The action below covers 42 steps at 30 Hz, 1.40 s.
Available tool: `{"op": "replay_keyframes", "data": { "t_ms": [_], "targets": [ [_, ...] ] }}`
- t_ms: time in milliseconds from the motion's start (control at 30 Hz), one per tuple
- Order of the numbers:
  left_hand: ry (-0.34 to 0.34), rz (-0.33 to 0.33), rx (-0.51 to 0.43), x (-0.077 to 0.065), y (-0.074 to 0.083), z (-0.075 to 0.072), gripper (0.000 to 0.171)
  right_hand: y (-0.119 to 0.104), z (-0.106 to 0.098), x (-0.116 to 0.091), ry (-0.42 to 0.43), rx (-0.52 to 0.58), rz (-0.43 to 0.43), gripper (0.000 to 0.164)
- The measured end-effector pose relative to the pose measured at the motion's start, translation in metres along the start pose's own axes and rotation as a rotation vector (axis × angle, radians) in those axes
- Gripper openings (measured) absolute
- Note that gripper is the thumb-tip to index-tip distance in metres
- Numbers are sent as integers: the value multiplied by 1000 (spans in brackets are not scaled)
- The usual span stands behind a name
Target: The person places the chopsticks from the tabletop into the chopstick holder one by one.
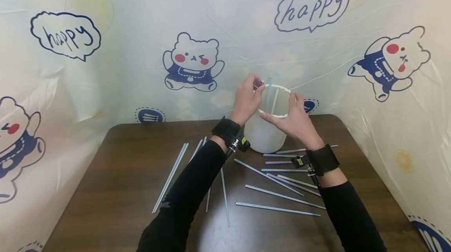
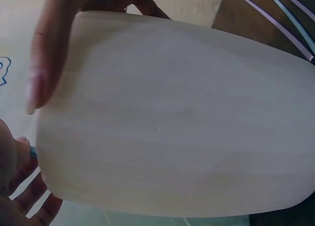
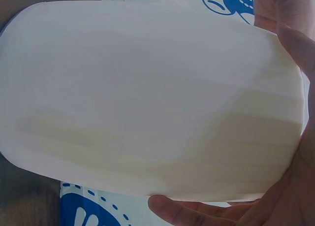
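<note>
A white bucket-like container (image 1: 264,136) stands at the back of the table, tilted slightly in the head view. My right hand (image 1: 297,121) grips its rim, thumb on the near side and fingers around the right side. At the rim's left, my left hand (image 1: 248,97) pinches a thin stick, of which only a small light-blue bit (image 2: 33,151) shows between the fingertips in the left wrist view. Inside the container lean a blue stick (image 1: 269,91), rising above the rim, and a pale stick (image 1: 275,101). The container's wall (image 3: 147,98) fills most of both wrist views.
Several blue, purple and pale sticks (image 1: 278,207) lie spread on the brown table (image 1: 116,173), right of centre. More sticks (image 1: 170,177) lie around the left forearm, some partly hidden by it. A patterned cloth (image 1: 141,68) hangs behind and beside the table.
</note>
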<state>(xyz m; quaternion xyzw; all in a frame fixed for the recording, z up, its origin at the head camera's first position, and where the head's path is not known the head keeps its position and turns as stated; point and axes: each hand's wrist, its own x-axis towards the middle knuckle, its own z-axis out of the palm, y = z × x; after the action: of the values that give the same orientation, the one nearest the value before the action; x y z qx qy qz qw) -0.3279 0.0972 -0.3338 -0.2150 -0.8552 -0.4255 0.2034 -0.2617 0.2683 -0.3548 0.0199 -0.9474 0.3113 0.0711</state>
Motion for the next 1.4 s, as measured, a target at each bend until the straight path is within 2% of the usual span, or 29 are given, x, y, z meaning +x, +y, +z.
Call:
{"op": "replay_keyframes", "data": {
  "t_ms": [133, 367, 667, 800, 900, 1000, 1133, 1267, 1400],
  "targets": [
    [-10, -31, 30, 0, -4, 5, 15, -1, 1, 0, -2, 2, -3, 129],
    [-6, -83, 23, 2, -7, 11, 25, -1, 1, 0, 9, 6, -1, 128],
    [-44, -120, 58, -1, -8, 10, 24, 1, 2, 2, 22, -17, -21, 128],
    [-28, -127, 44, -3, -10, 10, 23, 2, 2, 3, 20, 6, -25, 126],
    [-6, -105, 25, -7, -11, 9, 24, 2, 2, 2, 15, 14, -19, 126],
    [17, -83, 29, -14, -12, 1, 26, 1, 2, 2, 17, 6, -20, 127],
    [57, -71, 44, -28, -20, -16, 26, 1, 1, 1, 16, 10, -19, 125],
    [91, -70, 3, -46, -38, -41, 23, 0, 0, 0, 1, 13, -8, 127],
    [53, -121, -12, -65, -61, -67, 25, 0, 0, 0, -5, 5, 1, 127]
  ]
}}
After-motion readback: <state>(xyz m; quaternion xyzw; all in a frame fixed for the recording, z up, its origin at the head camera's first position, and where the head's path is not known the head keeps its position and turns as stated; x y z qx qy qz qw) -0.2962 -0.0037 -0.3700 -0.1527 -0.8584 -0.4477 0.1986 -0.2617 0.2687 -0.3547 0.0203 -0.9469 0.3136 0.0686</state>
